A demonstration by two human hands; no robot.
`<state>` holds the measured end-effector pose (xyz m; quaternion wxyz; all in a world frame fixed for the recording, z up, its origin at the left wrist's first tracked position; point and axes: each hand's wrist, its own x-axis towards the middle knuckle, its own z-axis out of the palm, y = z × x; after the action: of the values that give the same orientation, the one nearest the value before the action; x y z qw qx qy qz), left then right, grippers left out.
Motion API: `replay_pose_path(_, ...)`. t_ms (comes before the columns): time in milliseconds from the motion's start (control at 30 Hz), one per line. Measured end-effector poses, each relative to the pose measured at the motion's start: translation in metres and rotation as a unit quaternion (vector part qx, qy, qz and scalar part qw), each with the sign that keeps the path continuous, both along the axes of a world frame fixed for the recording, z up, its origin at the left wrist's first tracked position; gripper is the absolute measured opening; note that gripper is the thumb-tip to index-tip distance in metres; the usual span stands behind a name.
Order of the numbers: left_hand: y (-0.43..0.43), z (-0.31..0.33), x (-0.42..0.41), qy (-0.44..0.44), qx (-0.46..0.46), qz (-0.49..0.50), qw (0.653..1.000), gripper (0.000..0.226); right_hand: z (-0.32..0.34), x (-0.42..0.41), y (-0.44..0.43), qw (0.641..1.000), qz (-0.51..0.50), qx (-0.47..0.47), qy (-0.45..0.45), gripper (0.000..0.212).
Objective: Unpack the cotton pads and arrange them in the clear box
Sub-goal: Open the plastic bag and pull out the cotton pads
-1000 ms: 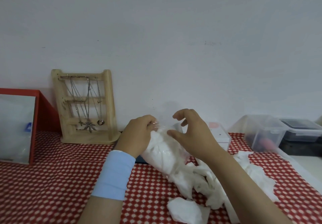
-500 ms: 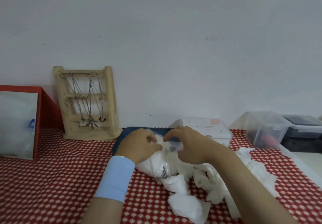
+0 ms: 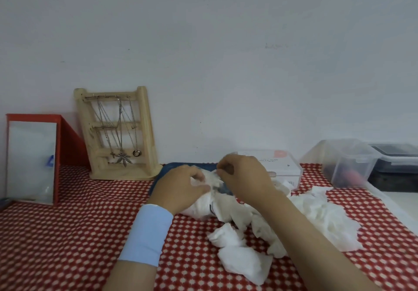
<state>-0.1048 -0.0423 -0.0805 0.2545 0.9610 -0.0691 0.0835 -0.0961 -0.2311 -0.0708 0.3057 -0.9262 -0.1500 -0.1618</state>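
— Where are the cotton pads?
— Many sit in a clear plastic bag (image 3: 199, 208) on the red-checked counter (image 3: 67, 227). Loose white pads (image 3: 323, 216) lie heaped just to its right.
— And the hands?
— The left hand (image 3: 181, 186) has its fingers curled round the bag's upper part. The right hand (image 3: 245, 177) pinches the bag's top edge.
— The clear box (image 3: 285, 168)?
— Just behind the right hand, by the wall, lid on.

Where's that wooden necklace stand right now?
Head view, left side: the wooden necklace stand stands against the wall on the checked cloth, right of the red-framed mirror.
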Motion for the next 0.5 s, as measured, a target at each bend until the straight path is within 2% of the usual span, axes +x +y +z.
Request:
replay_pose_path(33, 0.001, 0.000, 0.000, 0.000, -0.012, 0.011, 1.000, 0.012, 0.000, -0.001, 0.000, 0.999, 0.015, 0.026, 0.011, 0.010)
replay_pose_path(133, 0.005, -0.003, 0.003, -0.002, -0.069, 0.022, 0.997, 0.029, -0.001, -0.003, 0.000, 0.997, 0.064, 0.035, 0.012, 0.013)
replay_pose_path(200, 0.005, -0.005, 0.003, 0.005, -0.123, 0.033, 0.992, 0.031, -0.002, -0.006, 0.003, 0.996, 0.092, 0.003, 0.017, 0.013)
replay_pose_path(400, 0.009, -0.015, 0.004, 0.010, -0.211, 0.057, 0.976, 0.027, -0.007, -0.013, 0.022, 0.976, 0.143, -0.148, 0.072, 0.063)
replay_pose_path(500, 0.010, -0.012, 0.004, 0.012, -0.261, 0.043, 0.964, 0.026, 0.000, -0.017, 0.030, 0.962, 0.131, -0.220, 0.099, 0.062)
